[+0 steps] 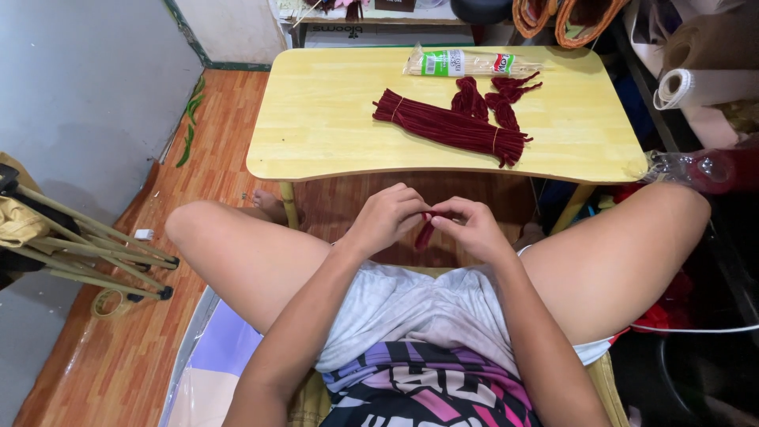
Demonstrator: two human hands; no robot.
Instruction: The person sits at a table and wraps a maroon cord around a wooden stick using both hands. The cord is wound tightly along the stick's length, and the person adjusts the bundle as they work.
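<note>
Pinching one dark red chenille stem (424,234) between them, left hand (385,219) and right hand (472,228) work it over the lap; the bundle (451,126) waits mid-tabletop (324,119), within reach.

The worktop (332,119) is standing ahead of the seated person's knees. A long bundle of chenille stems (447,126) is lying on it, right of centre, running slantwise. Just behind that bundle, shorter stem pieces (486,99) are lying, and behind those a packet of sticks (466,63) is resting along the far edge. Below the near edge, between the knees, the left hand (383,221) and the right hand (470,229) are meeting, fingertips touching, pinching a short stem (424,235) between them. A folded stand (87,253) is lying on the floor at the far left.
</note>
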